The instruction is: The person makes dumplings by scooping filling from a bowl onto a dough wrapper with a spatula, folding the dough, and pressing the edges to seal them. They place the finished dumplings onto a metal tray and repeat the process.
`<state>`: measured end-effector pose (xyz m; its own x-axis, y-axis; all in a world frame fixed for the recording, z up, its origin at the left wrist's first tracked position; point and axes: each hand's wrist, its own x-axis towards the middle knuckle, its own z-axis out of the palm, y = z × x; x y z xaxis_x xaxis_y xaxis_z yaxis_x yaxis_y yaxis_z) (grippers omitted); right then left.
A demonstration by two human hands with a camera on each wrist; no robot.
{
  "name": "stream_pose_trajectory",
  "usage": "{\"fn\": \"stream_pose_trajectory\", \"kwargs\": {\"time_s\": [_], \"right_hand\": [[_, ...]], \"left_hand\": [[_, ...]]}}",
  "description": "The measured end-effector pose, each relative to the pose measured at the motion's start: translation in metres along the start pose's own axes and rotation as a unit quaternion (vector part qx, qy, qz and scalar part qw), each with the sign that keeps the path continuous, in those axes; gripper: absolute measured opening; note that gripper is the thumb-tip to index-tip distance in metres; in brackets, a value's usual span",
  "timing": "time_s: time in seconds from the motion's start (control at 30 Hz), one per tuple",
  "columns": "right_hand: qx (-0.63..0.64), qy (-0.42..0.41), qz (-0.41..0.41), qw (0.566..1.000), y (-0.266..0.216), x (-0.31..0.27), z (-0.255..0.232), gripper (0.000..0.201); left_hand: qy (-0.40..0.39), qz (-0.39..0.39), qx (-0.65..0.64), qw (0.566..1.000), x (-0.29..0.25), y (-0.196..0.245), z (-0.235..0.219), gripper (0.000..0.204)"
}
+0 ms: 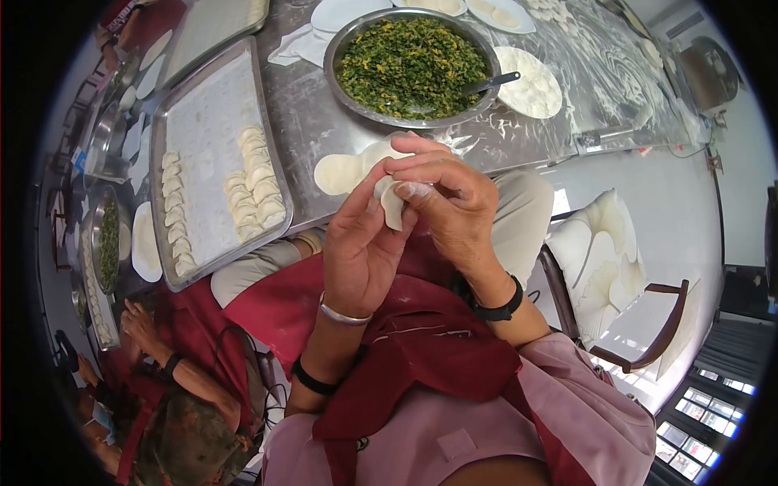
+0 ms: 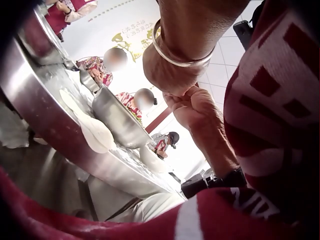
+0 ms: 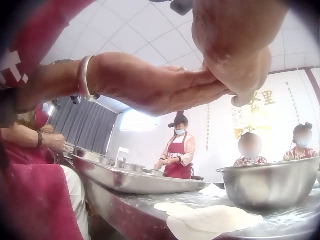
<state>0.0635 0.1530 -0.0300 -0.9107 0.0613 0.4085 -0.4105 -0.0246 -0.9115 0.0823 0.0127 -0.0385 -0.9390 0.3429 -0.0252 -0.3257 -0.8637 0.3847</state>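
Both hands meet in front of the apron around a pale, folded dumpling (image 1: 393,209). My left hand (image 1: 361,251), with a silver bangle at its wrist, holds the dough from the left with bent fingers. From the other side my right hand (image 1: 463,198) pinches its edge, the floury thumb lying on the dough. Flat dough wrappers (image 1: 339,174) lie overlapping on the metal table just beyond the fingers. In the right wrist view my left hand (image 3: 145,82) stretches under my right hand (image 3: 232,55); the dumpling is hidden there.
A steel bowl (image 1: 331,66) of chopped green and yellow filling, with a dark-handled utensil, stands ahead. Dry flour (image 1: 531,85) is heaped beside it. To the left, a metal tray (image 1: 263,81) carries rows of dumplings (image 1: 258,178). Another person's hand (image 1: 142,326) is at lower left; a chair (image 1: 596,251) stands right.
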Motion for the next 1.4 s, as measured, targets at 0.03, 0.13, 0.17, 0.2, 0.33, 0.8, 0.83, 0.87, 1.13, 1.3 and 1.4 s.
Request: {"fn": "stream_pose_trajectory", "kwargs": {"time_s": [0.03,0.13,0.17,0.2,0.33,0.8,0.83,0.87,1.13,1.3,1.4], "right_hand": [[-0.005,-0.003,-0.014,1.0,0.001,0.0,0.0,0.014],[-0.023,-0.018,-0.051,0.998,0.007,0.002,-0.003,0.014],[-0.032,-0.026,-0.059,0.997,0.008,0.003,-0.005,0.015],[-0.041,-0.033,-0.068,0.996,0.008,0.003,-0.006,0.015],[0.014,-0.039,-0.002,0.999,-0.001,0.004,-0.005,0.028],[0.025,-0.056,-0.025,0.998,0.004,0.001,-0.002,0.014],[0.018,-0.069,-0.032,0.997,0.006,0.001,-0.003,0.015],[0.012,-0.082,-0.039,0.996,0.007,0.001,-0.005,0.017],[0.016,-0.156,0.048,0.986,-0.007,0.002,-0.009,0.031],[-0.014,-0.21,0.015,0.977,-0.011,0.003,-0.013,0.02],[-0.054,-0.227,-0.016,0.972,-0.007,0.004,-0.015,0.016]], "left_hand": [[0.002,0.0,0.003,1.0,0.0,0.0,0.0,0.049],[0.01,0.001,0.009,1.0,-0.001,0.0,0.002,0.049],[0.007,0.002,0.008,1.0,-0.001,0.0,0.002,0.049],[0.005,0.002,0.008,1.0,-0.002,0.0,0.0,0.049],[0.008,0.002,0.022,1.0,-0.002,0.005,0.006,0.049],[0.002,-0.035,-0.007,0.999,-0.011,0.01,0.008,0.045],[0.004,-0.034,-0.003,0.999,-0.011,0.01,0.009,0.045],[0.006,-0.034,-0.002,0.999,-0.012,0.01,0.007,0.045],[0.014,-0.066,0.031,0.997,-0.02,0.016,0.001,0.043],[-0.017,-0.098,0.014,0.995,-0.023,0.017,-0.019,0.048],[0.017,-0.109,0.049,0.993,-0.026,0.019,-0.012,0.05]]}}
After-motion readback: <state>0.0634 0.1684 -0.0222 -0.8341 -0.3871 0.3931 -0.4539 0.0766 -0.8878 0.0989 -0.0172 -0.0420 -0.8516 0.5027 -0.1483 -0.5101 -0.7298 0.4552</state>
